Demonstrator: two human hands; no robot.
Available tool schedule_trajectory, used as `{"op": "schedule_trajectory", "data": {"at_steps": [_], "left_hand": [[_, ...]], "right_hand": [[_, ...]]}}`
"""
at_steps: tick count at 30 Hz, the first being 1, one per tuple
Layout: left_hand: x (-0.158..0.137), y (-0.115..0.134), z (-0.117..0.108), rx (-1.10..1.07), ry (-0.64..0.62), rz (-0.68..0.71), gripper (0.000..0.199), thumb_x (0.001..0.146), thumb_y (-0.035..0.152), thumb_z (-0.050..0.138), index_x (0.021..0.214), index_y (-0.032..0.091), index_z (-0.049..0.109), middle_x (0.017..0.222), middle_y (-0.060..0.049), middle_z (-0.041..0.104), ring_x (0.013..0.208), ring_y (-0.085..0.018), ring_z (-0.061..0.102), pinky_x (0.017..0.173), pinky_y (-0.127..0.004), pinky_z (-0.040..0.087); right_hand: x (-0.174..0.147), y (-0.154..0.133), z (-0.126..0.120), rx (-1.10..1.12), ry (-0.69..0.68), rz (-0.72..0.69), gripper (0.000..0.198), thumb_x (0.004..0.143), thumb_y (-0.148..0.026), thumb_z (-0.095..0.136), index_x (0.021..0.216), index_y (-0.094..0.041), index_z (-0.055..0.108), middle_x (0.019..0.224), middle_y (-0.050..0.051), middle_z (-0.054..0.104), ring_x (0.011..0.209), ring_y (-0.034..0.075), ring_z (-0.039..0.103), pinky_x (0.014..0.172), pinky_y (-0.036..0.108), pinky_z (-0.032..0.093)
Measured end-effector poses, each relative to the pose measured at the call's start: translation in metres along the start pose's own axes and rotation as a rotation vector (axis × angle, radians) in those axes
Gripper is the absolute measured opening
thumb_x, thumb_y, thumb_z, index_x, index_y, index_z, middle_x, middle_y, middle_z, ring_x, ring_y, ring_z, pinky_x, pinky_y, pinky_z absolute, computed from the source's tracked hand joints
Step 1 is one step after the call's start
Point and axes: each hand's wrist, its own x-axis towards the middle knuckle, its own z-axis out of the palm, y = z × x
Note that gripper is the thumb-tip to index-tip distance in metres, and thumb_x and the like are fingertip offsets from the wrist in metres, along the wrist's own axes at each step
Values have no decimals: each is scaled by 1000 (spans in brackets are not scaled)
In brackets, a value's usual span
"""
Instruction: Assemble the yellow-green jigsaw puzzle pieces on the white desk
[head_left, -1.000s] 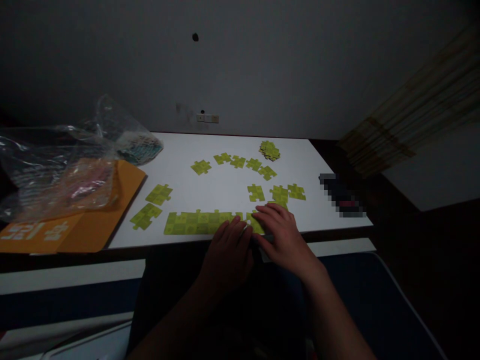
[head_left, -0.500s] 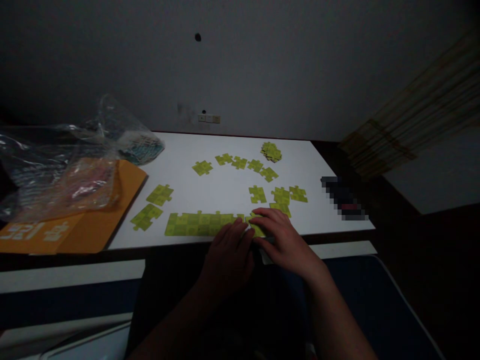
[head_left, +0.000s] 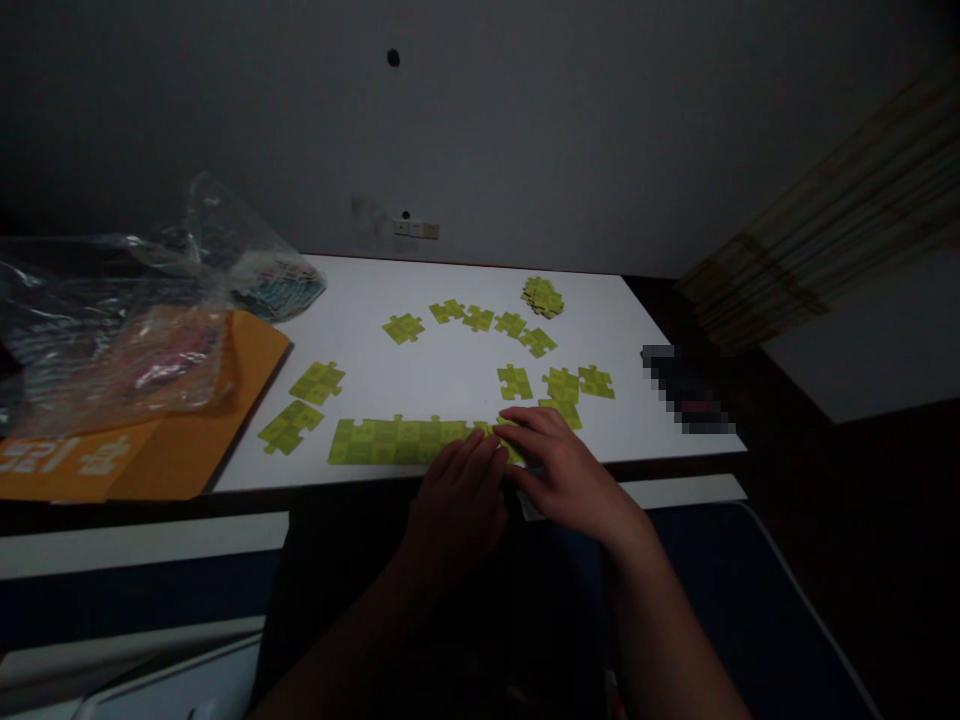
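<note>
Right grip (head_left: 559, 458) holds a puzzle piece (head_left: 514, 455) between thumb and fingers, beside joined pieces (head_left: 397, 442).

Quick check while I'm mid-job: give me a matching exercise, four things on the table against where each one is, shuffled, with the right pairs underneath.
Things
1. joined puzzle strip
2. pile of loose pieces
3. orange packaging
4. right hand

Places
A. partly beneath the clear plastic bag
B. fingers on a puzzle piece at the right end of the row
C. toward the far edge of the white table, right of its middle
D. along the near edge

Pairs: 1-D, 2-C, 3-A, 4-B
</note>
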Motion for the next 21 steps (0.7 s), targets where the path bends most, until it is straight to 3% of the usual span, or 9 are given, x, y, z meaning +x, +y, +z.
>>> {"op": "schedule_trajectory", "data": {"at_steps": [6,12,21], "left_hand": [[0,-3,4,-5,32,4,59,99,11,59,157,14,55,149,-20,73,150,-37,66,123,-58,58],[-1,-4,4,-24,34,1,55,100,12,59,156,14,58,151,-21,72,149,-36,66,125,-58,57],[-2,-2,7,-15,24,-28,59,101,10,59,159,12,53,157,-23,69,157,-39,60,126,-63,57]], "right_hand": [[-1,-6,10,-22,42,23,60,97,-13,72,154,-31,73,158,13,68,148,36,59,126,66,51],[-2,-13,20,-16,141,80,55,96,-14,73,148,-28,77,149,16,70,140,37,63,121,66,55],[0,-11,20,-28,133,77,48,101,-16,66,146,-27,76,152,14,69,144,35,60,125,65,52]]}}
